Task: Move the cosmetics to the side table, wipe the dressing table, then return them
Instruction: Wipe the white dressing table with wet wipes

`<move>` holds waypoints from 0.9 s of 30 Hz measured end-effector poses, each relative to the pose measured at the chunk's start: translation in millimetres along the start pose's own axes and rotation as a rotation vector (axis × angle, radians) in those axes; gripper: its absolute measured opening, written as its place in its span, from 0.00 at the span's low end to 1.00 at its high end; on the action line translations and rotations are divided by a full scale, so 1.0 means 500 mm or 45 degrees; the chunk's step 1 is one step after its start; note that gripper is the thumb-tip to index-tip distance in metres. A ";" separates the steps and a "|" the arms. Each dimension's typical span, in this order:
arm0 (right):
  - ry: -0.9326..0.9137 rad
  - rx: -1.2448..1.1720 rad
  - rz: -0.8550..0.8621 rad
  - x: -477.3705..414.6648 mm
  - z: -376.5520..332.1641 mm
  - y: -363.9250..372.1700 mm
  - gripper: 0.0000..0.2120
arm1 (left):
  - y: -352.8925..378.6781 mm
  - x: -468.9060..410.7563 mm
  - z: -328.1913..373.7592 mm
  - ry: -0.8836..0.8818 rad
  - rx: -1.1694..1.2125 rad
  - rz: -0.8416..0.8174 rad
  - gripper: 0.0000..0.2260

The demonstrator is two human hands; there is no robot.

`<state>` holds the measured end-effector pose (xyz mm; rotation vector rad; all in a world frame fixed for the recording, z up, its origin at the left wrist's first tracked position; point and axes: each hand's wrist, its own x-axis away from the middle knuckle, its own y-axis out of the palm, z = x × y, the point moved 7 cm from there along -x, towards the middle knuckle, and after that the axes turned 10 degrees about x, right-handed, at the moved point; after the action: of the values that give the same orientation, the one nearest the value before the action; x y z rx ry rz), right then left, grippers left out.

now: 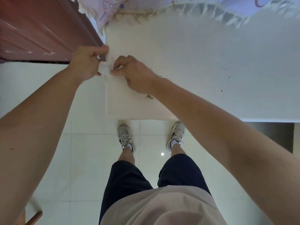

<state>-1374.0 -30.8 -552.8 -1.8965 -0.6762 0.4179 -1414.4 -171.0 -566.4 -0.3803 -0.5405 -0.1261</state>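
At the wiping step, our left hand (86,62) and right hand (134,73) both pinch a small white paper wipe (104,69) by the speckled white table (194,65)'s left edge; next we press it flat.

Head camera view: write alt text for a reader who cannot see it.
Seen from above, a person's left hand and right hand together hold a small white wipe at the left edge of a white table dotted with dark specks. A frilled pink cloth lies at its far edge; a reddish-brown door stands to the left.
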 end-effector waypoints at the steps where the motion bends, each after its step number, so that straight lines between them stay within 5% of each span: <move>1: 0.047 -0.061 0.029 0.008 0.014 -0.016 0.25 | 0.007 0.003 -0.001 -0.038 0.059 -0.014 0.14; 3: 0.334 -0.188 0.248 0.032 0.093 -0.070 0.20 | 0.020 0.024 -0.005 -0.074 0.112 -0.018 0.15; 6: 0.975 -0.141 0.577 0.149 0.277 -0.170 0.17 | 0.017 0.057 -0.031 0.048 -0.199 0.048 0.19; 10: 1.434 0.267 0.422 0.318 0.416 -0.199 0.22 | 0.012 0.097 -0.074 0.087 -0.284 0.100 0.30; 12: 1.298 0.416 0.376 0.331 0.382 -0.172 0.26 | 0.028 0.117 -0.068 0.074 -0.275 0.115 0.29; 21: 0.276 0.106 0.155 0.297 0.040 0.003 0.31 | 0.076 0.214 -0.071 0.056 -0.457 0.281 0.28; 24: 0.079 -0.034 -0.026 0.332 -0.034 0.033 0.30 | 0.081 0.230 -0.069 -0.011 -0.461 0.320 0.28; 27: 0.081 -0.260 0.061 0.351 -0.021 -0.002 0.24 | 0.083 0.237 -0.066 -0.044 -0.480 0.348 0.28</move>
<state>-1231.4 71.3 -544.6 -2.1134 -0.6521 0.3268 -1288.6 -147.8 -543.7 -0.8209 -0.4933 0.0445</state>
